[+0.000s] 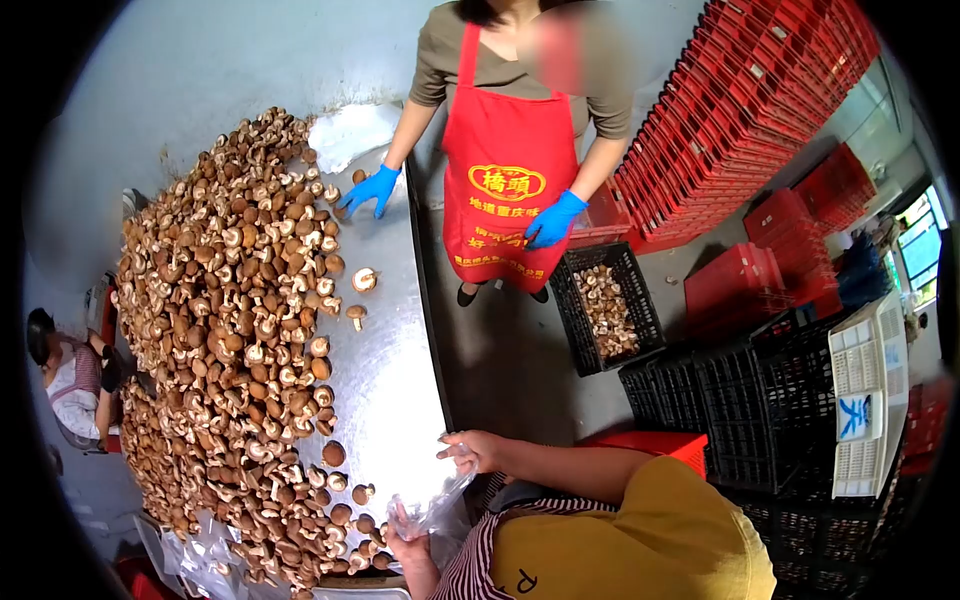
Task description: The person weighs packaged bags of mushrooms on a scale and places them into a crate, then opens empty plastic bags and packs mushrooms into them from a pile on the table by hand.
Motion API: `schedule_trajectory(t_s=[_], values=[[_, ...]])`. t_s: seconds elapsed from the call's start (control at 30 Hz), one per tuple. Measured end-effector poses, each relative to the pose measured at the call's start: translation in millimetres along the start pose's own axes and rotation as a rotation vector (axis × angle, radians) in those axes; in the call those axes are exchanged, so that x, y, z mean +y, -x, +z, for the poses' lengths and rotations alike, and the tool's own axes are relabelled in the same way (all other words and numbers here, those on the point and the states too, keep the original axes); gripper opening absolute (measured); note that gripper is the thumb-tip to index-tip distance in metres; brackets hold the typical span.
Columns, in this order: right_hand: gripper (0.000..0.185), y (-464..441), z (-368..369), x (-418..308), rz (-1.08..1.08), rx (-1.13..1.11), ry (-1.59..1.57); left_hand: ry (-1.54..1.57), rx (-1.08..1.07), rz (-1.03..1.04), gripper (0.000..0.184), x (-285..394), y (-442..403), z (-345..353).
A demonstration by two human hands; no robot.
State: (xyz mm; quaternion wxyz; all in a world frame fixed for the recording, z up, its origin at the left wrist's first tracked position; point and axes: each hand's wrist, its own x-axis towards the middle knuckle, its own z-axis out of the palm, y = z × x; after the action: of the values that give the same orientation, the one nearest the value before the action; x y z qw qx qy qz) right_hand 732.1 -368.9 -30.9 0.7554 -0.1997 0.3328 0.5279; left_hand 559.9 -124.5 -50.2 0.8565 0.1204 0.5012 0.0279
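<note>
My right hand (pixel 476 452) is closed on the upper edge of a clear plastic bag (pixel 440 518), beside the metal table's edge. Lower down, my left hand (pixel 408 548) grips the same bag from its other side. The bag hangs crumpled between them; its contents cannot be made out. Left of my hands lies a big heap of brown mushrooms (pixel 240 330) on the metal table (pixel 385 375). A few loose mushrooms (pixel 333 454) sit close to the heap's edge.
Across the table stands a person in a red apron (pixel 505 180) and blue gloves. A black crate of mushrooms (pixel 610 310) is on the floor. Stacked red crates (pixel 720 110), black crates (pixel 735 410) and a white crate (pixel 860 400) stand right. Another person (pixel 75 375) sits far left.
</note>
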Motion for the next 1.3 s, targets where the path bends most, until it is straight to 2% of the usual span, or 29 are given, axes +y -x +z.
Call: schedule_trajectory(t_s=[0.07,0.17,0.2,0.27,0.33,0.37,0.43,0.5,0.57,0.63,0.7,0.77,0.83,0.97,1.0,1.03,1.1,1.13,1.2,1.23,1.3], values=[[0.016,-2.3,-4.5,0.9,0.002,-0.005,0.012,-0.006,-0.046,-0.014,0.029,-0.3,-0.6,2.1],[0.017,-5.9,-13.5,1.4,0.018,-0.052,0.017,-0.036,0.065,0.044,0.029,-12.2,8.2,25.0],[0.019,-6.5,-16.7,2.0,0.034,-0.093,0.012,-0.066,0.165,0.105,0.029,-18.3,11.9,35.5],[0.022,-2.9,-17.2,5.5,-0.009,-0.042,0.051,-0.1,0.26,0.169,0.029,-12.0,2.1,19.4],[0.026,10.0,-12.6,7.9,-0.05,0.016,0.091,-0.051,-0.183,-0.068,0.029,11.5,-34.2,-39.7],[0.025,17.5,-10.8,10.4,-0.072,0.058,0.098,-0.051,-0.185,-0.066,0.029,5.8,-26.1,-28.0],[0.024,18.8,-20.5,22.9,-0.096,0.102,0.099,-0.125,0.128,0.067,0.029,-9.7,8.0,19.3],[0.021,20.4,-37.5,29.5,-0.107,0.1,0.082,-0.133,0.02,0.025,0.03,-4.8,5.8,9.9],[0.018,33.5,-60.7,39.6,-0.128,0.106,0.09,-0.185,0.048,0.04,0.032,-9.4,3.5,10.2],[0.023,46.4,-83.4,54.3,-0.144,0.114,0.145,-0.195,-0.102,0.022,0.032,-10.8,-3.5,5.2],[0.018,63.4,-99.5,69.6,-0.176,0.045,0.087,-0.241,-0.215,0.037,0.031,-21.1,21.2,27.1],[0.013,92.1,-88.8,80.0,-0.206,0.277,-0.057,-0.235,-0.184,0.031,0.034,-36.0,49.2,45.5],[0.012,74.8,-141.9,91.3,-0.226,0.018,-0.019,-0.397,-0.268,0.11,0.04,-43.4,57.1,46.4],[0.014,92.7,-150.9,96.2,-0.34,-0.121,-0.056,-0.484,-0.281,0.083,0.045,-58.2,72.7,60.0],[0.015,91.9,-153.5,93.1,-0.373,-0.182,-0.049,-0.463,-0.189,0.096,0.044,-65.3,79.1,73.3],[0.015,91.2,-156.1,87.9,-0.394,-0.182,-0.06,-0.455,-0.161,0.087,0.041,-68.8,80.0,79.7],[0.018,93.9,-158.2,79.7,-0.386,0.149,-0.052,-0.485,-0.285,0.049,0.038,-68.9,75.9,81.6],[0.02,81.6,-180.8,76.6,-0.427,0.08,0.016,-0.504,-0.295,0.034,0.038,-75.9,74.8,88.7],[0.021,84.9,-197.3,72.8,-0.506,0.044,-0.028,-0.504,-0.067,0.066,0.036,-99.9,95.1,122.7],[0.021,86.2,-205.2,72.8,-0.563,0.0,-0.051,-0.524,-0.079,0.053,0.036,-101.3,87.7,121.8],[0.021,96.6,-209.5,72.2,-0.6,-0.07,-0.129,-0.579,-0.309,-0.044,0.05,-93.6,64.5,111.7]])
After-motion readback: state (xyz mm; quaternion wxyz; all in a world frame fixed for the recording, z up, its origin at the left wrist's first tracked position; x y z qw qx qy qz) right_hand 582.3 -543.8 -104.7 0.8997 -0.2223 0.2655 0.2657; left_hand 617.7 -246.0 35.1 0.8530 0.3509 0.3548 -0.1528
